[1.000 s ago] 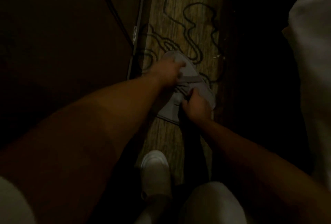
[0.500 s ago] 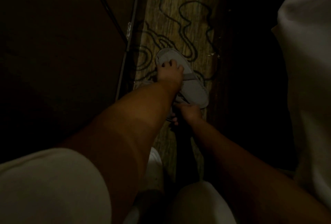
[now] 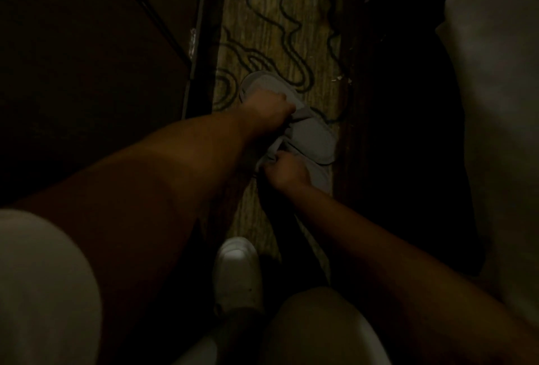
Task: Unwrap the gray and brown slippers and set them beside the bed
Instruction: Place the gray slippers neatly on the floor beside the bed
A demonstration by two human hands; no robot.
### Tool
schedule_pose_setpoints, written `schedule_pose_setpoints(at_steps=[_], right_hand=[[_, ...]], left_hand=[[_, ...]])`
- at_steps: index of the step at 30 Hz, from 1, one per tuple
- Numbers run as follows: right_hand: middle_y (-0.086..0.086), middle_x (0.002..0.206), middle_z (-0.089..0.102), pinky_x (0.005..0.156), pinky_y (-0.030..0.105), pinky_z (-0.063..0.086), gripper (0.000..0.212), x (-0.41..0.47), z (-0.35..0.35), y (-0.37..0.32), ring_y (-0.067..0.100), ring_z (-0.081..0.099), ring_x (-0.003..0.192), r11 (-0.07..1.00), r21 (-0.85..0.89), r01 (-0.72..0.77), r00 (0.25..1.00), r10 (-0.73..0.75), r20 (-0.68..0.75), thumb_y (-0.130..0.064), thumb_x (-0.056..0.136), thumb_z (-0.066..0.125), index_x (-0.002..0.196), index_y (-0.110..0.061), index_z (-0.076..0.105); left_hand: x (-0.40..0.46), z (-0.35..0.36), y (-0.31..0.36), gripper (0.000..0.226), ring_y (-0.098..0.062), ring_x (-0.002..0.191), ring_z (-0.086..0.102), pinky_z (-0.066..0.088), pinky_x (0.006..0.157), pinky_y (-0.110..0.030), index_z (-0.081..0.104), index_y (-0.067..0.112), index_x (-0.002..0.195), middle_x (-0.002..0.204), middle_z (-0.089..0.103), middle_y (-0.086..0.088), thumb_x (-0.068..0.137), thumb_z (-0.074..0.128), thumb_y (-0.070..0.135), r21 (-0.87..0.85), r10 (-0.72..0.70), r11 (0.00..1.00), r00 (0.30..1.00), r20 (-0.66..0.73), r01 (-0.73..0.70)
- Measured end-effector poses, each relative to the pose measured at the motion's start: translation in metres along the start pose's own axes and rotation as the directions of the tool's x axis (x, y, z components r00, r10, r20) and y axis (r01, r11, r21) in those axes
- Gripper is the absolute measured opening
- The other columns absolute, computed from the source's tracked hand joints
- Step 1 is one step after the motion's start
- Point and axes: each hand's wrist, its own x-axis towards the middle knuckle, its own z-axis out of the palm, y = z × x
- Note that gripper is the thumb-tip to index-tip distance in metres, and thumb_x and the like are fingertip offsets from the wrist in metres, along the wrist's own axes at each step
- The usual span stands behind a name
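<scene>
Two gray slippers lie on the patterned carpet in a dim room. The far slipper [image 3: 312, 137] lies flat, its toe pointing to the lower right. My left hand [image 3: 269, 112] grips it near the strap. A second gray slipper [image 3: 319, 178] lies partly under the first, closer to me. My right hand [image 3: 287, 170] holds this one at its edge, fingers curled. The white bed [image 3: 495, 102] rises along the right side.
A dark piece of furniture [image 3: 87, 73] with a metal edge fills the left. The lit carpet strip [image 3: 277, 29] with dark swirls runs between it and a deep shadow beside the bed. My white shoe [image 3: 236, 271] stands on the carpet below the hands.
My left hand has gone from resting on the slipper's heel end to gripping it by the strap. My right hand has moved up onto the nearer slipper. The camera has shifted slightly.
</scene>
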Motion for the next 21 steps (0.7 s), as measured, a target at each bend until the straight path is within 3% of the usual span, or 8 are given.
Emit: schedule_pose_setpoints(at_steps=[4, 7, 9, 12, 17, 21], right_hand=[[0.015, 0.139, 0.062, 0.099, 0.037, 0.048, 0.042, -0.002, -0.007, 0.004, 0.034, 0.059, 0.126, 0.985, -0.164, 0.047, 0.997, -0.057, -0.052, -0.034, 0.099, 0.056, 0.135, -0.013, 0.062], [0.013, 0.131, 0.066, 0.088, 0.035, 0.048, 0.038, -0.006, -0.018, 0.004, 0.033, 0.062, 0.12, 0.97, -0.22, 0.103, 0.977, -0.14, -0.159, -0.034, 0.095, 0.059, 0.129, -0.018, 0.062], [0.015, 0.129, 0.068, 0.088, 0.035, 0.049, 0.037, -0.002, -0.026, 0.001, 0.034, 0.063, 0.118, 0.971, -0.205, 0.124, 0.977, -0.155, -0.146, -0.035, 0.094, 0.062, 0.125, -0.017, 0.063], [0.016, 0.135, 0.064, 0.1, 0.037, 0.049, 0.039, 0.004, -0.028, -0.003, 0.035, 0.061, 0.124, 0.984, -0.161, 0.078, 0.994, -0.089, -0.067, -0.037, 0.097, 0.059, 0.127, -0.014, 0.064], [0.016, 0.129, 0.066, 0.094, 0.033, 0.048, 0.027, 0.005, -0.018, 0.009, 0.033, 0.063, 0.119, 0.992, -0.113, 0.047, 0.984, -0.065, -0.165, -0.034, 0.1, 0.055, 0.116, -0.014, 0.065], [0.017, 0.13, 0.066, 0.094, 0.034, 0.05, 0.033, 0.008, -0.022, 0.011, 0.034, 0.064, 0.119, 0.997, -0.076, -0.025, 0.981, 0.01, -0.196, -0.034, 0.096, 0.06, 0.118, -0.01, 0.067]], left_hand=[[-0.005, 0.009, -0.011, 0.037, -0.041, 0.108, 0.062, 0.046, 0.085, -0.043, 0.057, 0.003, 0.125, 0.122, 0.062, -0.025, 0.101, 0.053, 0.031, -0.245, -0.068, 0.968, 0.996, -0.054, 0.052], [-0.01, 0.009, -0.025, 0.031, -0.041, 0.105, 0.063, 0.046, 0.081, -0.041, 0.062, 0.002, 0.109, 0.116, 0.065, -0.027, 0.098, 0.058, 0.03, -0.387, -0.121, 0.921, 0.981, -0.153, 0.053], [-0.011, 0.01, -0.03, 0.026, -0.042, 0.103, 0.063, 0.045, 0.078, -0.04, 0.061, -0.001, 0.106, 0.113, 0.064, -0.029, 0.097, 0.058, 0.024, -0.442, -0.155, 0.895, 0.973, -0.17, 0.065], [-0.011, 0.017, -0.022, 0.027, -0.039, 0.107, 0.061, 0.044, 0.081, -0.038, 0.062, 0.001, 0.111, 0.118, 0.063, -0.027, 0.099, 0.057, 0.025, -0.468, -0.204, 0.873, 0.974, -0.103, 0.133], [-0.01, 0.027, -0.007, 0.041, -0.039, 0.116, 0.058, 0.046, 0.09, -0.042, 0.054, 0.004, 0.125, 0.129, 0.058, -0.024, 0.1, 0.054, 0.036, -0.439, -0.248, 0.873, 0.969, -0.019, 0.215], [-0.016, 0.028, -0.014, 0.049, -0.038, 0.117, 0.057, 0.047, 0.093, -0.043, 0.054, 0.007, 0.124, 0.13, 0.057, -0.022, 0.095, 0.06, 0.046, -0.468, -0.341, 0.831, 0.94, 0.002, 0.302]])
